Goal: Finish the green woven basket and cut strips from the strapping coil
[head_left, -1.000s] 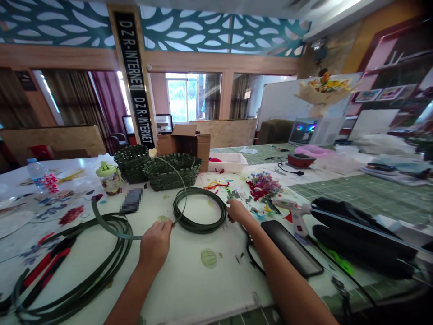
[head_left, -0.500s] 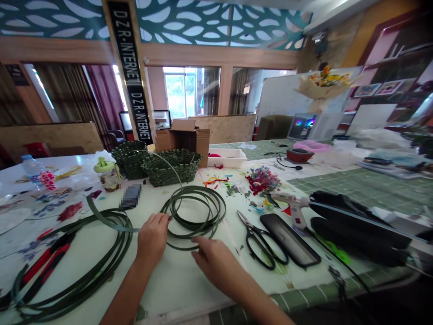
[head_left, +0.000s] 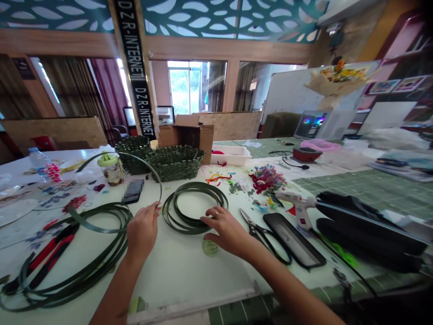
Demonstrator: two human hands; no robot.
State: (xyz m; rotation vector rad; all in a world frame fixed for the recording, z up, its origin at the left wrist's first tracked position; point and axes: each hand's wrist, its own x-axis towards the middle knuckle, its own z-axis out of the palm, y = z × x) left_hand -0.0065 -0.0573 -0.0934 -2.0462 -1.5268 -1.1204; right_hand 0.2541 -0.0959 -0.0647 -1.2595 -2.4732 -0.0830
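Apparently arranging central coil with spread, ungripping right hand, pinching strip in left hand, centre-left; calls for light fingering.

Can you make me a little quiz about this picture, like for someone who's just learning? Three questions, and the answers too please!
1. Pick one: what does the left hand hold?
A) the pliers
B) a green strip
C) the glue gun

2. True or false: the right hand is holding the scissors.

3. Count: how many green baskets are on the table?

Key:
1. B. The strip curves out on both sides of that hand.
2. False. The scissors lie on the table; that hand is at the small coil.
3. Two, one round and one longer.
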